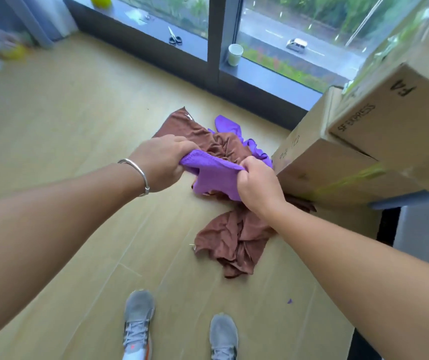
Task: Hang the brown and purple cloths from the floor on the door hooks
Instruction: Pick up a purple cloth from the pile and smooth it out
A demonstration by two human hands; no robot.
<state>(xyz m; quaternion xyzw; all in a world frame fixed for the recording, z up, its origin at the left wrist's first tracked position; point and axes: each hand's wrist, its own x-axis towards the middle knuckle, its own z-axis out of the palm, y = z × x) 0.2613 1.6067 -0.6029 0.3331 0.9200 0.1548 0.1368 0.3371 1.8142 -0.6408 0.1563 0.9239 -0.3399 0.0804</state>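
Purple cloth (214, 175), its lower edge hidden behind the right hand (258, 184), stretches bunched between both fists; the left hand (166, 162) grips its other end above crumpled brown cloths (236, 242) on the floor (78, 126).

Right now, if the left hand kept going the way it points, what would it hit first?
Probably the brown cloth on the floor just past the left hand, whose fingers grip the purple cloth. Depth is unclear from one view.
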